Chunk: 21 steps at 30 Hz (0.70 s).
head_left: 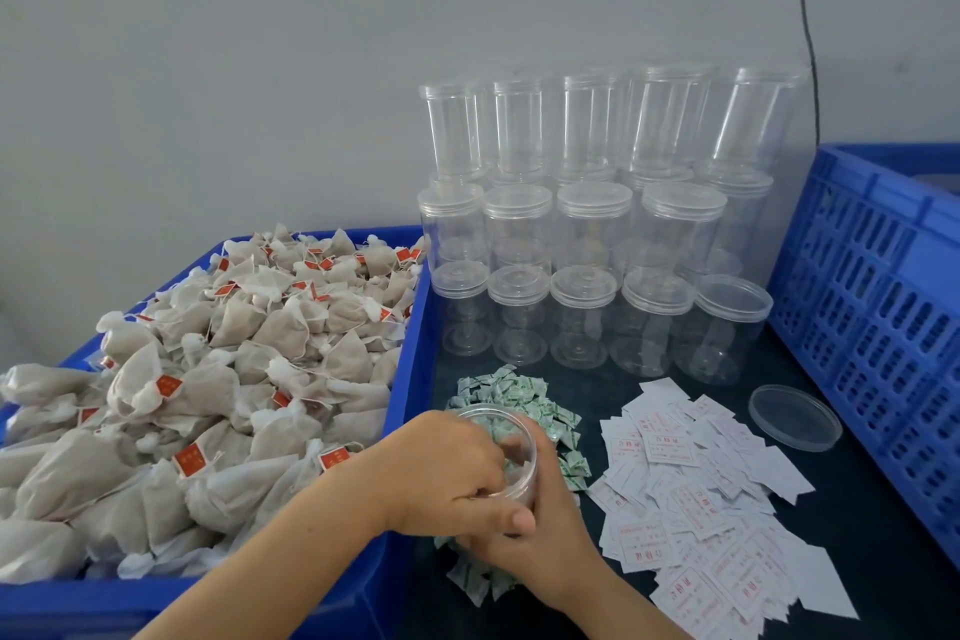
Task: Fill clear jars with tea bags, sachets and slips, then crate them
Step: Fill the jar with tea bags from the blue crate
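**A:** Clear plastic, thin-walled: an open jar point(501, 452) stands on the dark table point(857, 509), just right of the blue bin point(410, 379) heaped with tea bags point(234, 369). What holds it?

**B:** The right hand point(540, 530) wraps around its lower wall from the near side, thumb across the front. The left hand point(447, 473) reaches over the rim with fingers curled down into the mouth. I think they pinch a tea bag, but the jar wall blurs that, so I cannot say for sure.

**A:** How would the jar handle?

**B:** Light, stiff and smooth, judging by its look, so likely to skid or tip if not steadied. The side wall is the sensible hold. The tea bags look soft and squashy, with strings and red tags that could snag on the rim.

**A:** And the rest?

**B:** Green-printed sachets point(519, 398) lie scattered around the jar, paper slips point(691, 483) to its right, a loose lid point(795, 417) beyond them. Lidded empty jars point(587, 234) are stacked behind; a blue crate point(883, 307) stands at far right.
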Available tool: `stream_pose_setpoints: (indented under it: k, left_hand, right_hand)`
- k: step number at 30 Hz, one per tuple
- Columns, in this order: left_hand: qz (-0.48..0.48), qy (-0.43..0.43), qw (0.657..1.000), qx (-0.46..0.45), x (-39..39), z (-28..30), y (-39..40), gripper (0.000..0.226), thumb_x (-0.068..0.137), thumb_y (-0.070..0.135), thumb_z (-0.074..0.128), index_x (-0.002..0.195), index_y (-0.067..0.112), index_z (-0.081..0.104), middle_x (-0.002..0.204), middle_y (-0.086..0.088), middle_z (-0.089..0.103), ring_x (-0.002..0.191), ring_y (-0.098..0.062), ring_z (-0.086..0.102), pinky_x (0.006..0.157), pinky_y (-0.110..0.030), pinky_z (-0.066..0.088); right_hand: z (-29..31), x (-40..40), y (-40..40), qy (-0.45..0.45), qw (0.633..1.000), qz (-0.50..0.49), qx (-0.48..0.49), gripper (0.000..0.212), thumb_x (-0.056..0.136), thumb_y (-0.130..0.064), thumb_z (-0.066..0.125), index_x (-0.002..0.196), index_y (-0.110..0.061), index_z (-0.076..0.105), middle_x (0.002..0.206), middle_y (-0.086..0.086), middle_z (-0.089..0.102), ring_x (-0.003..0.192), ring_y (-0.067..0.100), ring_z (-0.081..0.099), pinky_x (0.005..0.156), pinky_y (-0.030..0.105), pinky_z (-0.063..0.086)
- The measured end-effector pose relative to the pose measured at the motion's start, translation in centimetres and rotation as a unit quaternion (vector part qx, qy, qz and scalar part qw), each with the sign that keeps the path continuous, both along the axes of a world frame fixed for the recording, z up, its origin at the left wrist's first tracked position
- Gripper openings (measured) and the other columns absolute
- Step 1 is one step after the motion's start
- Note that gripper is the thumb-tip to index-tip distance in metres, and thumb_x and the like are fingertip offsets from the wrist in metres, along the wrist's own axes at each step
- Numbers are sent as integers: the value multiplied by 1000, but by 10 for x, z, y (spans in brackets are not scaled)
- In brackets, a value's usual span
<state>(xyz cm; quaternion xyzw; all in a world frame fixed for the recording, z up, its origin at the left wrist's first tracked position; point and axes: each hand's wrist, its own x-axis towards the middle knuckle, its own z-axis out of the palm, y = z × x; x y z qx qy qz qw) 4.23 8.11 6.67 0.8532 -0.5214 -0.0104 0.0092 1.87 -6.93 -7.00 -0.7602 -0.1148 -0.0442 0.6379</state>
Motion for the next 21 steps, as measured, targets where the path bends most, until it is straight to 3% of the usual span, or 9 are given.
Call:
stream_pose_setpoints:
  k: [3,5,8,10,12,14,16,18,21]
  left_hand:
    - [10,32,998,-45,3,-1,1,90,80,79,-3,64,10,51,64,-5,51,62,-20,45,65,-41,40]
    - [20,97,982,-158,7,1,3,77,87,73,18,66,9,55,66,-7,53,63,-20,49,64,-42,43]
    - [110,118,931,-328,14,8,8,68,88,72,30,74,13,61,71,-5,60,65,-17,56,64,-39,48]
    - [193,92,902,-374,23,12,8,51,91,60,36,80,18,63,76,-3,64,70,-16,59,67,-38,50]
    - [254,116,876,-392,35,14,5,24,97,38,43,87,27,61,85,3,66,80,-12,61,77,-35,53]
    - [283,161,885,-333,46,14,0,11,97,26,49,93,31,58,96,10,65,89,-4,61,87,-31,51]
    - [258,167,932,-194,57,11,-7,10,93,24,58,102,29,60,103,11,63,93,-1,59,90,-27,50]
    - [203,159,966,-21,62,1,-20,20,86,25,66,106,23,62,108,5,63,96,-11,60,89,-29,50]
    - [188,185,956,131,64,-24,-41,30,89,28,60,117,15,61,116,-6,63,105,-25,60,93,-42,50]
  right_hand:
    - [7,-1,-1,-2,1000,7,-1,107,64,-35,92,148,-41,26,140,-1,51,123,18,61,97,44,55]
    - [14,-1,-2,-7,1000,11,10,105,63,-28,91,149,-34,30,138,1,54,125,19,59,101,48,52]
    - [26,-2,-8,-23,1000,18,7,107,59,-40,93,146,-48,30,134,-21,52,127,4,53,104,29,48]
    - [33,-4,-13,-29,999,21,-14,105,54,-50,92,137,-64,28,128,-35,49,126,-6,49,101,19,46]
    - [39,-7,-20,-33,999,20,-26,103,53,-49,91,134,-65,30,127,-37,48,126,-8,48,101,19,46]
    - [43,-9,-26,-43,999,21,-20,102,55,-44,91,138,-54,34,128,-33,50,127,-3,49,101,19,46]
    - [45,-13,-33,-53,998,19,-8,100,57,-38,90,142,-35,38,129,-28,53,128,4,52,100,21,47]
    - [44,-18,-41,-64,998,10,-6,94,59,-31,89,140,-21,41,129,-23,57,125,9,56,96,22,49]
    - [40,-25,-49,-55,998,-9,-5,91,60,-27,88,138,-13,44,128,-19,60,122,8,58,94,17,48]
